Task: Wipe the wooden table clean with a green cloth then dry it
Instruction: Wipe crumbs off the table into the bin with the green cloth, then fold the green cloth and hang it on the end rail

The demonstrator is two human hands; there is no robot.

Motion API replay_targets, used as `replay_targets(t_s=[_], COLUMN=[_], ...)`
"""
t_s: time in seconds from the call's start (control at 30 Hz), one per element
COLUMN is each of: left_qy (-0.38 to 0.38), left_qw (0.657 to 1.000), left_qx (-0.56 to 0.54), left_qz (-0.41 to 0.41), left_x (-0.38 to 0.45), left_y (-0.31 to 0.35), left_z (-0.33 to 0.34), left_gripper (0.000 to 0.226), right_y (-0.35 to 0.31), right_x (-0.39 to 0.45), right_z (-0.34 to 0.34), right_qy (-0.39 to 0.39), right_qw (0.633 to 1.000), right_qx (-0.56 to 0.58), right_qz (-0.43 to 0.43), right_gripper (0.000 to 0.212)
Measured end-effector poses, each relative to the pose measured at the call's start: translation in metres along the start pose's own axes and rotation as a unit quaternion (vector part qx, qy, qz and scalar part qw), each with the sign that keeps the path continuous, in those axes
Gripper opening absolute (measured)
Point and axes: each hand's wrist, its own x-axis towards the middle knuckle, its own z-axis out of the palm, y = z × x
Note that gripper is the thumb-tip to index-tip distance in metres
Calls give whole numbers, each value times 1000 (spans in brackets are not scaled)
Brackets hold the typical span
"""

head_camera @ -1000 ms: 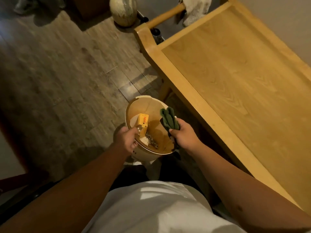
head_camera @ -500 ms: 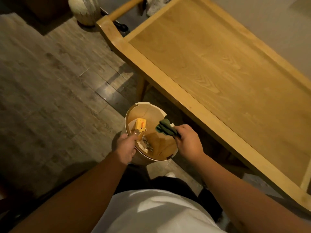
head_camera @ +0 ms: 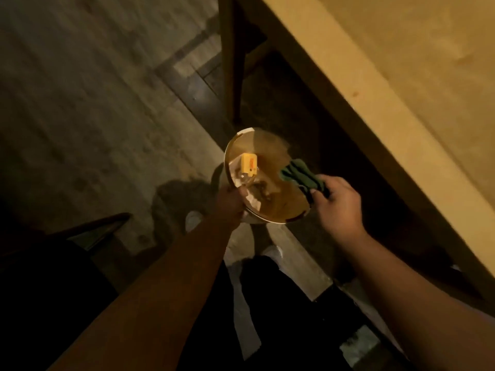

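Wooden table [head_camera: 401, 76] edged a plank floor [head_camera: 80, 103]. Left hand [head_camera: 230, 204] gripped the bin [head_camera: 267, 210] rim. Right hand [head_camera: 337, 202] clenched the green cloth [head_camera: 297, 172] over it.

A bucket [head_camera: 242, 145] is held above the floor [head_camera: 93, 116] to the left of the worktop [head_camera: 401, 76], with the left hand [head_camera: 230, 204] at its near rim, the cloth [head_camera: 301, 175] over its right rim, and a small box [head_camera: 249, 164] inside.

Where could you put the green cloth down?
The wooden table top shows bare along its near edge. The wood-look floor left of the round bin is bare. The bin holds a yellow box and scraps, with both hands at its rim.
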Motion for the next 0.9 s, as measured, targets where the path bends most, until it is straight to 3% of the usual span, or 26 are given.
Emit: replay_targets(t_s=[0.13,0.2,0.27,0.43,0.63,0.7,0.77,0.83,0.87,0.9], left_qy=[-45,-33,-24,-54,-34,-43,-63,-37,-30,-25], left_qw=[998,997,997,993,992,996,994,964,964,980], left_qx=[-41,-66,-59,-98,-110,-63,73,262,264,191], left_qz=[-10,-28,-31,-34,-43,-50,-54,-24,-32,-49], left_x=[60,94,116,154,177,182,189,187,180,169], left_y=[-37,-53,-64,-92,-128,-141,-147,-151,-147,-136], left_z=[28,41,43,64,58,50,38,27,24,22], left_gripper=[26,26,35,34,24,20,27,39,42,45], right_y=[48,73,84,107,132,135,132,128,122,116], right_x=[25,39,48,62,57,52,47,43,41,38], right_z=[32,44,54,79,98,105,111,117,117,116], right_qy=[-39,-69,-78,-25,-61,-76,-80,-63,-50,-38], right_qw=[988,970,968,976,972,967,960,964,970,975], right_qx=[52,46,74,103,113,104,79,102,115,121], right_qz=[143,230,225,191,197,220,255,236,209,180], right_gripper=[11,26,20,36,34,27,22,17,18,24])
